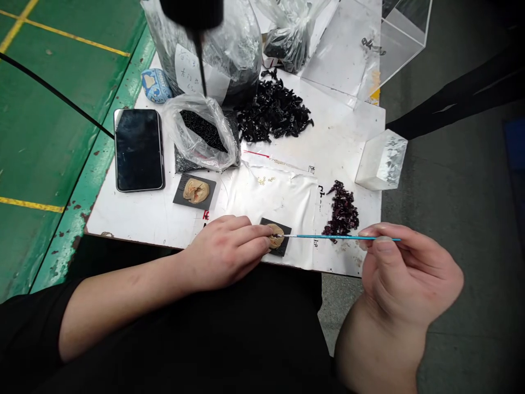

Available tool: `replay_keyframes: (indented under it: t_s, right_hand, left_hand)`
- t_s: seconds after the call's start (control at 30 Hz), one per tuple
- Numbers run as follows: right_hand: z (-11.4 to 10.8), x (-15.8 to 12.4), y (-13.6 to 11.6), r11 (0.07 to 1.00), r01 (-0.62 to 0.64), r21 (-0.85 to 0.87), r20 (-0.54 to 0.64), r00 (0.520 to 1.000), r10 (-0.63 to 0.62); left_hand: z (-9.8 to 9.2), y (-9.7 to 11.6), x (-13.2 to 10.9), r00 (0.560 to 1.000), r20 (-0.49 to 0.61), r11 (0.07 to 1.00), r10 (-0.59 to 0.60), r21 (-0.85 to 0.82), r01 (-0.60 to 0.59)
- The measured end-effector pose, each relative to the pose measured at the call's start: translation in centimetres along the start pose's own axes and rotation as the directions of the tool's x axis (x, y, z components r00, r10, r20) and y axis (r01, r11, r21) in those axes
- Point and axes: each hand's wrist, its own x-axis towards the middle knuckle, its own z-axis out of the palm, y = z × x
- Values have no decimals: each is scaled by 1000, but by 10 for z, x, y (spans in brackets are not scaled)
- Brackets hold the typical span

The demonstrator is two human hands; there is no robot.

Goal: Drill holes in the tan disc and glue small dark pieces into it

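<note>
My right hand [410, 268] pinches a thin blue stick [336, 237], which looks like a fine paintbrush, near its back end. The stick lies almost level, pointing left. Its tip meets a tan round pad [278, 230] fixed on a small dark block [283, 249] near the table's front edge. My left hand [232, 249] lies over the left side of that block, fingers together and fingertips pressed on the pad. A small dark piece sits at the fingertips, mostly hidden; my left thumb is out of sight. Tiny yellowish rings [266, 180] lie on the white sheet [274, 200] behind the block.
A similar block [194, 191] stands left, near a phone [138, 150]. Behind are an open bag of black granules [200, 131] and a heap of black parts [274, 109]. Dark red parts [342, 210] and a whitish block [381, 160] lie right. A dark tool [192, 13] hangs overhead.
</note>
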Motion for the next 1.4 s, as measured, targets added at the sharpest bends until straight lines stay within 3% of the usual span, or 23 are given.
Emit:
replay_keyframes:
  t_s: [0.13, 0.27, 0.4, 0.47, 0.63, 0.8, 0.9, 1.0, 1.07, 1.17, 1.23, 1.27, 1.3, 1.4]
  right_hand:
    - [-13, 12, 4, 992, 126, -5, -114, 986, -125]
    - [-28, 33, 7, 965, 240, -108, -315, 912, -262]
    - [-33, 48, 14, 934, 172, -314, -517, 794, -321]
    - [-34, 53, 21, 907, 90, -411, -518, 796, -313]
    - [-37, 59, 43, 796, 28, -604, -350, 889, -296]
    - [-39, 56, 44, 755, 32, -655, -207, 953, -221]
    - [-29, 44, 27, 722, 99, -685, -160, 946, -281]
    - [-3, 33, 4, 671, 299, -679, -51, 892, -450]
    - [21, 35, -9, 690, 415, -593, 77, 882, -465]
    - [64, 57, -16, 735, 433, -522, 378, 890, -255]
    - [95, 79, -13, 722, 372, -583, 541, 841, 4]
    - [110, 91, -10, 692, 343, -635, 580, 803, 135]
    - [125, 101, -7, 677, 335, -656, 596, 780, 191]
    - [162, 122, 5, 649, 333, -684, 608, 752, 256]
  left_hand:
    - [0, 0, 0, 1000, -4, 1000, -6, 6, 6]
    - [1, 0, -1, 1000, -9, 1000, -8, -17, 7]
    - [2, 0, -3, 999, -36, 999, -25, -41, 23]
    - [3, 0, -3, 999, -51, 999, -14, -38, 13]
    - [2, 0, 1, 998, -64, 999, -1, -35, -1]
    - [1, 2, 3, 998, -63, 1000, -14, -26, 12]
    - [2, 2, 2, 997, -69, 999, -18, -37, 16]
    - [2, 3, 3, 997, -76, 999, -15, -32, 12]
    - [2, 4, 3, 997, -80, 1000, -20, -16, 19]
    - [2, 5, 4, 997, -75, 1000, -23, -15, 22]
    - [1, 5, 4, 997, -75, 1000, -17, -15, 16]
    - [1, 5, 4, 997, -76, 1000, -14, -13, 13]
    - [1, 5, 4, 997, -80, 1000, -14, -8, 13]
    - [0, 6, 3, 996, -89, 1000, -21, -7, 21]
